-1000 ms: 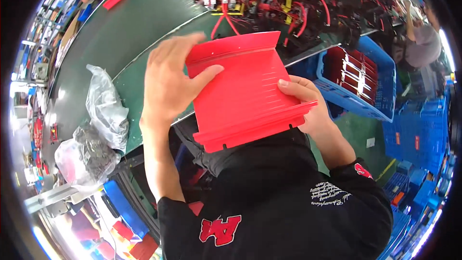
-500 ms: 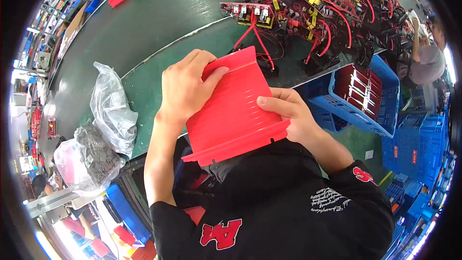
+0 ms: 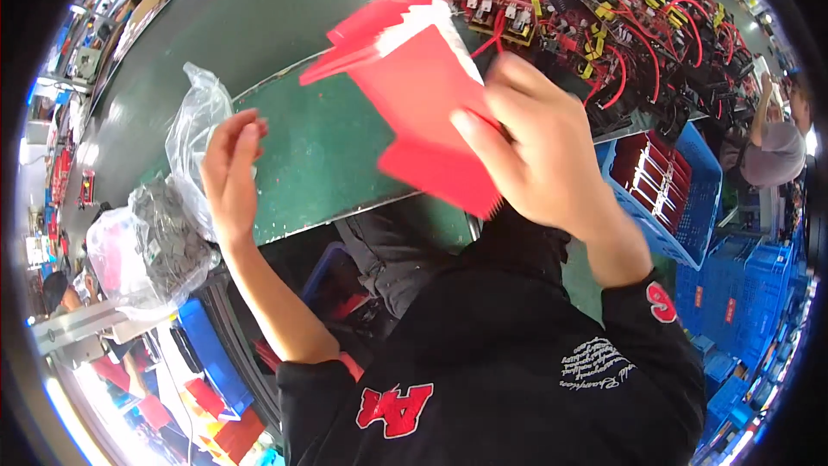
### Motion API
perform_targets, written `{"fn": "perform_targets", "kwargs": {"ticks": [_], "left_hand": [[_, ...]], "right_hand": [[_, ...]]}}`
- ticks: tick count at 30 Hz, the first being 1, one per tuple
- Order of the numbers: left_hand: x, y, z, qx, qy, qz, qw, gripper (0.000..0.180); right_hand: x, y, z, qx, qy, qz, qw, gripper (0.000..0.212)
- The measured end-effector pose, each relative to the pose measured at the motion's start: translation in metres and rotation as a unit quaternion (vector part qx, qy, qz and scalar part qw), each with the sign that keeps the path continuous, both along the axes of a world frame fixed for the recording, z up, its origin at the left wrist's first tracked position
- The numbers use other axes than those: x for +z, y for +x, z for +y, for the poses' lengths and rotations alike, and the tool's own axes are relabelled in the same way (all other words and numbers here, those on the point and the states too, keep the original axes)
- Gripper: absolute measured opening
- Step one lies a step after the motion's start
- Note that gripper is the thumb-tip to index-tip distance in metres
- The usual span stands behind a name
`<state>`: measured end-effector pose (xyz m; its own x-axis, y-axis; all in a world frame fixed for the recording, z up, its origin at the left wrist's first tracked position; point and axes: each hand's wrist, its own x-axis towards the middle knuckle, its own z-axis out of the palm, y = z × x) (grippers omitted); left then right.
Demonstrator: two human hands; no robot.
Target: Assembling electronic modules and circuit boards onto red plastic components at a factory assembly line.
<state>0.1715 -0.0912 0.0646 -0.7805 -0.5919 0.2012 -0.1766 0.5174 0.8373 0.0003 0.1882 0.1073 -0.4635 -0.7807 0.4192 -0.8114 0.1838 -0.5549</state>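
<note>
My right hand (image 3: 543, 142) grips a red ribbed casing panel (image 3: 423, 91) by its right side, thumb on the near face. The panel is tilted over the green tabletop (image 3: 315, 155) and smeared by motion. A white strip shows along its upper end. My left hand (image 3: 233, 168) is off the panel, its fingers loosely curled and holding nothing that I can see. Right beside that hand lies a clear plastic bag (image 3: 194, 121). Below it sits another clear bag with small dark grey pieces (image 3: 168, 237).
Circuit-board assemblies with red wires and black housings (image 3: 638, 43) are heaped at the back right. A blue crate (image 3: 703, 198) holding dark red boards stands right of the table, near stacked blue crates (image 3: 737, 293). A person in a grey cap (image 3: 772, 155) is at the far right.
My left hand has let go of the red panel and moved left toward the bags. My right hand has raised and turned the panel, bringing it farther over the table.
</note>
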Motion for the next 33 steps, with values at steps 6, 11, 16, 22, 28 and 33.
{"fn": "perform_targets", "kwargs": {"ticks": [6,11,16,22,28,33], "left_hand": [[-0.028,0.036,0.033,0.154,0.039,0.062,0.985,0.023],[-0.013,-0.013,0.105,-0.029,-0.338,0.032,0.940,0.083],[-0.034,-0.019,0.112,0.085,-0.431,0.074,0.895,0.054],[-0.065,-0.022,0.077,-0.047,-0.441,-0.062,0.894,0.051],[-0.096,-0.038,0.104,0.037,-0.544,-0.159,0.823,0.049],[-0.097,-0.043,0.104,0.046,-0.544,-0.162,0.822,0.051]], "right_hand": [[0.009,-0.036,-0.107,0.042,0.219,0.047,0.974,0.026],[-0.016,-0.044,-0.094,0.000,0.085,0.002,0.996,0.032],[0.009,-0.036,-0.098,0.151,0.146,-0.193,0.958,0.045],[0.049,-0.233,-0.182,-0.113,0.257,0.076,0.957,0.050],[-0.043,-0.299,-0.298,-0.218,0.354,0.101,0.904,0.084],[-0.084,-0.314,-0.336,-0.212,0.535,0.179,0.798,0.110]]}}
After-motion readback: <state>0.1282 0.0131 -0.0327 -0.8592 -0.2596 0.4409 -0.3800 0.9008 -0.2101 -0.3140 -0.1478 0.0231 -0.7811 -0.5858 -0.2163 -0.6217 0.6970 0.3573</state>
